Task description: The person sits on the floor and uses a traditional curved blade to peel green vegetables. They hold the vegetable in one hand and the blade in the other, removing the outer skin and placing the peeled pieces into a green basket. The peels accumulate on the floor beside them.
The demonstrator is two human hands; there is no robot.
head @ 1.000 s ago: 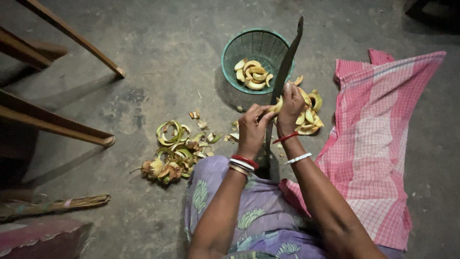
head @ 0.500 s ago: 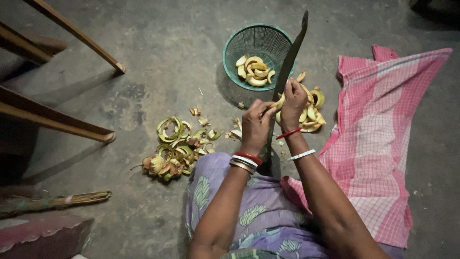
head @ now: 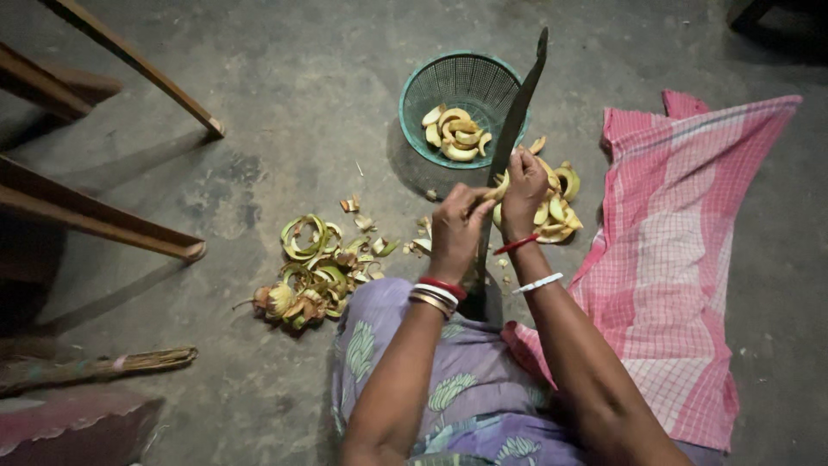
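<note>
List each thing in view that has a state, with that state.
left hand: gripping the yellow slice
right hand: gripping the same slice
yellow slice: pressed against the blade
upright blade: standing, tilted
green basket: part-filled with slices
pink cloth: spread on the floor

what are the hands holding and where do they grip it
Both the left hand and right hand pinch one pale yellow curved vegetable slice by its two ends, against the upright dark blade.

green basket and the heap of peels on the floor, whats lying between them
In the head view, mostly bare concrete floor lies between the green basket and the heap of peels; only a few small scraps sit there, close to the heap.
</note>
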